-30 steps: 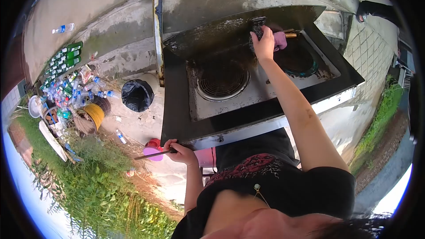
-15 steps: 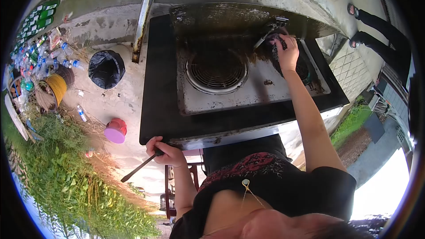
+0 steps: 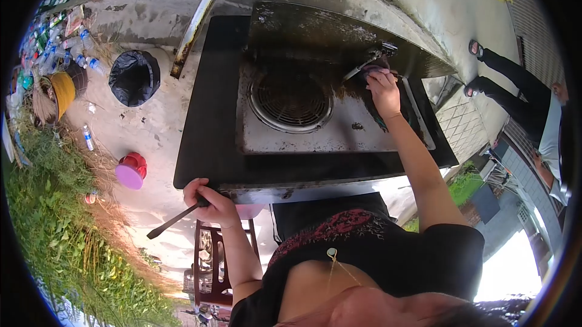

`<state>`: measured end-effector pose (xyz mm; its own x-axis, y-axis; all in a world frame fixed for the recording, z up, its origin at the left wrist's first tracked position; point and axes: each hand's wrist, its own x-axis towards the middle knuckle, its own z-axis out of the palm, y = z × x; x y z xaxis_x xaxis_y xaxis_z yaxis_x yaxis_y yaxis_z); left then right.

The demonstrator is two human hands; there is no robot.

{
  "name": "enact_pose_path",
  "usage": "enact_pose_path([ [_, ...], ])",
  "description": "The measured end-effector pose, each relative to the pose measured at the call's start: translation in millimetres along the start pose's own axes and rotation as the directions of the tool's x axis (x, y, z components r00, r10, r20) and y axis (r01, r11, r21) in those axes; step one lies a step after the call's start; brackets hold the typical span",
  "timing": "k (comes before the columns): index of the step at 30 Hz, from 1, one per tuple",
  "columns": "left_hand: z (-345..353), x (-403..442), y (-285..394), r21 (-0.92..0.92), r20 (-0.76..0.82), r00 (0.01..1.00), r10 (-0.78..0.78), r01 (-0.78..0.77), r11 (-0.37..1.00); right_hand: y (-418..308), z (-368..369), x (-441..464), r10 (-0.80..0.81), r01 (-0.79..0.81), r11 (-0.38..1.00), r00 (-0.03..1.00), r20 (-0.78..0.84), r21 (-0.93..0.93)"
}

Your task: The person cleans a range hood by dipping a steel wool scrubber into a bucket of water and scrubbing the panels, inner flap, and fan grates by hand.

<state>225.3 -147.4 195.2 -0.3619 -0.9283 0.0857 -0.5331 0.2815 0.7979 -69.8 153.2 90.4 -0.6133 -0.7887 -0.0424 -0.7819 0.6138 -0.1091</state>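
Note:
A grimy cooktop with a black border (image 3: pixel 206 103) and a stained metal plate (image 3: pixel 303 142) lies before me, with a round burner grate (image 3: pixel 291 100) on its left side. My right hand (image 3: pixel 384 92) is closed on a dark cloth (image 3: pixel 378 65), pressed to the soiled right part beside a metal spout (image 3: pixel 357 70). At the front left corner, my left hand (image 3: pixel 209 201) is wrapped round the handle of a dark, flat-tipped screwdriver-like tool (image 3: pixel 173 221) that points down and left, away from the cooktop.
A sooty metal backsplash (image 3: pixel 315 30) stands behind the cooktop, near a rusty pole (image 3: pixel 200 21). Left are a black-lined bin (image 3: pixel 134 78), a pink stool (image 3: pixel 131 170) and plastic bottles (image 3: pixel 60 54). A brown chair (image 3: pixel 215 266) is below. Another person's legs (image 3: pixel 509 78) show at right.
My view has shifted, so the cooktop sits slightly further left. My right hand has moved slightly with the cloth near the spout. My left hand keeps its hold on the tool.

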Motion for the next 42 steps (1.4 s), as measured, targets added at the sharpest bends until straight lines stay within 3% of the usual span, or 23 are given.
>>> enact_pose_path([
  [2, -1, -1, 0, -0.001, -0.005, 1.000, 0.004, -0.004, 1.000, 17, -2, 13, -0.098, 0.105, 0.992, 0.989, 0.113, -0.064],
  [4, -2, -1, 0, 0.037, -0.005, 1.000, -0.017, 0.017, 0.999, 32, 6, 33, -0.084, 0.106, 0.990, 0.972, 0.218, -0.092],
  [5, -1, -2, 1, 0.041, -0.006, 1.000, -0.020, 0.021, 0.999, 30, 10, 33, -0.081, 0.089, 0.994, 0.988, 0.132, -0.063],
  [8, -1, -2, 2, 0.045, -0.032, 0.999, -0.026, 0.028, 0.999, 4, 26, 19, 0.283, -0.267, 0.937, 0.958, -0.039, 0.227],
  [9, 0, -1, 2, 0.052, -0.044, 0.999, -0.019, 0.022, 0.998, -14, 16, 11, 0.366, -0.344, 0.857, 0.931, 0.017, 0.384],
  [10, 2, -1, 3, 0.056, -0.060, 0.998, -0.012, 0.016, 0.998, -20, 15, 0, 0.371, -0.361, 0.801, 0.925, 0.076, 0.478],
  [12, 4, 0, 8, 0.069, -0.068, 0.997, -0.027, 0.032, 0.997, -20, 5, -3, 0.311, -0.281, 0.818, 0.950, 0.024, 0.502],
  [15, 3, 0, 5, 0.076, -0.066, 0.998, 0.011, -0.006, 0.997, -25, -16, -13, 0.352, -0.381, 0.703, 0.920, 0.171, 0.601],
  [18, 3, -1, 3, 0.091, -0.083, 0.996, 0.012, -0.004, 0.996, -38, -47, -28, 0.183, -0.241, 0.736, 0.970, 0.157, 0.633],
  [23, 6, 0, 6, 0.111, -0.107, 0.994, 0.023, -0.011, 0.994, -44, -23, -20, 0.185, -0.268, 0.712, 0.963, 0.194, 0.649],
  [26, 6, 0, 6, 0.133, -0.100, 0.994, 0.031, -0.018, 0.991, -44, 13, 11, 0.044, -0.071, 0.852, 0.997, 0.064, 0.519],
  [29, 6, -1, 8, 0.134, -0.115, 0.993, -0.014, 0.030, 0.991, -32, 15, 55, -0.271, 0.283, 0.937, 0.959, -0.083, 0.206],
  [30, 6, -1, 8, 0.129, -0.119, 0.993, -0.026, 0.041, 0.991, -25, 10, 67, -0.313, 0.317, 0.948, 0.945, -0.098, 0.028],
  [32, 7, -1, 6, 0.118, -0.113, 0.994, -0.015, 0.029, 0.993, -1, 31, 65, -0.348, 0.336, 0.932, 0.935, -0.073, -0.136],
  [34, 6, -1, 8, 0.092, -0.107, 0.994, -0.023, 0.033, 0.995, 0, 54, 41, -0.256, 0.262, 0.942, 0.965, 0.057, -0.211],
  [36, 5, -2, 7, 0.097, -0.113, 0.993, -0.017, 0.028, 0.995, -3, 66, 28, -0.218, 0.264, 0.952, 0.940, 0.264, -0.155],
  [37, 5, -1, 4, 0.083, -0.120, 0.993, -0.024, 0.034, 0.996, -11, 51, 38, -0.220, 0.239, 0.968, 0.953, 0.207, -0.075],
  [40, 5, -1, 9, 0.066, -0.117, 0.992, -0.039, 0.047, 0.997, -33, -11, 88, -0.367, 0.376, 0.926, 0.917, -0.154, 0.038],
  [41, 6, -2, 9, 0.037, -0.123, 0.991, -0.060, 0.065, 0.997, -33, -23, 103, -0.352, 0.370, 0.929, 0.899, -0.259, 0.020],
  [42, 7, -2, 9, 0.007, -0.128, 0.988, -0.082, 0.084, 0.996, -21, -14, 111, -0.278, 0.294, 0.955, 0.928, -0.248, 0.030],
])
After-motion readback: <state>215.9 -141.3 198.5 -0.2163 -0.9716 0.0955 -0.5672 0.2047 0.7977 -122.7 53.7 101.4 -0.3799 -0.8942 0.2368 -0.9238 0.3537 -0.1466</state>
